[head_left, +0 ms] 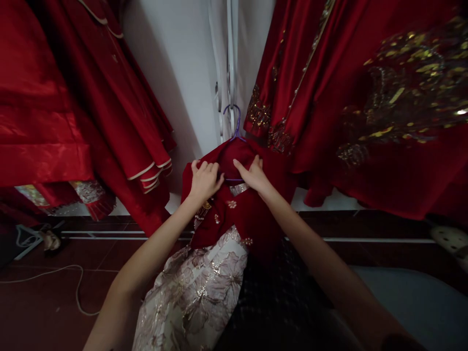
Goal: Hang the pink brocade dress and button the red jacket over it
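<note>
A dark red garment [252,214] with small embroidered flowers hangs on a purple hanger [237,124], over a pale floral brocade skirt [197,292]. My left hand [204,179] grips the garment's left shoulder with curled fingers. My right hand [253,174] pinches the fabric at the neckline, just right of the hanger's bar. Both hands sit close together at the top of the garment.
Red satin robes with cream piping [120,112] hang at the left, and red gowns with gold embroidery [365,107] hang at the right. A white wall [183,73] stands behind. A white cable [73,282] trails on the dark red tiled floor.
</note>
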The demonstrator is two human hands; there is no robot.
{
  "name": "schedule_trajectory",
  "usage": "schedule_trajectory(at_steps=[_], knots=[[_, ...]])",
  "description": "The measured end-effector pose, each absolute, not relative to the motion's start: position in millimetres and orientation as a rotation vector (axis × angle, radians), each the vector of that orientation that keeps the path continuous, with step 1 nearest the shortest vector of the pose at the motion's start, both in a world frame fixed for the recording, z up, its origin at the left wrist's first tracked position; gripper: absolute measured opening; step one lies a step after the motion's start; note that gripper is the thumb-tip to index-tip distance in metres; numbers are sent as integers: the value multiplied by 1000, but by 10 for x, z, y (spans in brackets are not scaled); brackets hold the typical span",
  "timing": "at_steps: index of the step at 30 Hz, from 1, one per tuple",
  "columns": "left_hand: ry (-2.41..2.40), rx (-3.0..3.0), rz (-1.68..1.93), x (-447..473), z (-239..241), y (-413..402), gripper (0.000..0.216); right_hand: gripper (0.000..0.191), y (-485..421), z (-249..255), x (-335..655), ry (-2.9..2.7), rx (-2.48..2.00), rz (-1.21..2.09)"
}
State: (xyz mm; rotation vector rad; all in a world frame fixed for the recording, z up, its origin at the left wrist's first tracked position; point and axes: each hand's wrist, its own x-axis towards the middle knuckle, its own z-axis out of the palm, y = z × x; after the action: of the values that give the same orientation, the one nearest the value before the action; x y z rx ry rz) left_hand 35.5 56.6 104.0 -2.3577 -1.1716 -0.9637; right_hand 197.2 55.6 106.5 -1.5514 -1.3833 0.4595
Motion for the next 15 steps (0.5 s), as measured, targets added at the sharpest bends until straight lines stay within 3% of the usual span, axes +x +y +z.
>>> schedule_trajectory(at_steps=[3, 7, 11, 15], knots=[[-1369, -2136, -1024, 318, 967, 622, 43, 99, 555, 895, 1987, -1374, -1596, 150], [-1470, -1955, -1151, 288, 869, 681, 62, 75, 540, 652, 2153, -1536, -1410, -154], [-1549, -1821, -1524, 93, 807, 823, 63, 59, 577, 581, 2449, -1522, -1396, -288], [-1651, -1761, -1926, -170, 721, 1111, 48, 63, 643, 666, 2664, -1511, -1576, -289]])
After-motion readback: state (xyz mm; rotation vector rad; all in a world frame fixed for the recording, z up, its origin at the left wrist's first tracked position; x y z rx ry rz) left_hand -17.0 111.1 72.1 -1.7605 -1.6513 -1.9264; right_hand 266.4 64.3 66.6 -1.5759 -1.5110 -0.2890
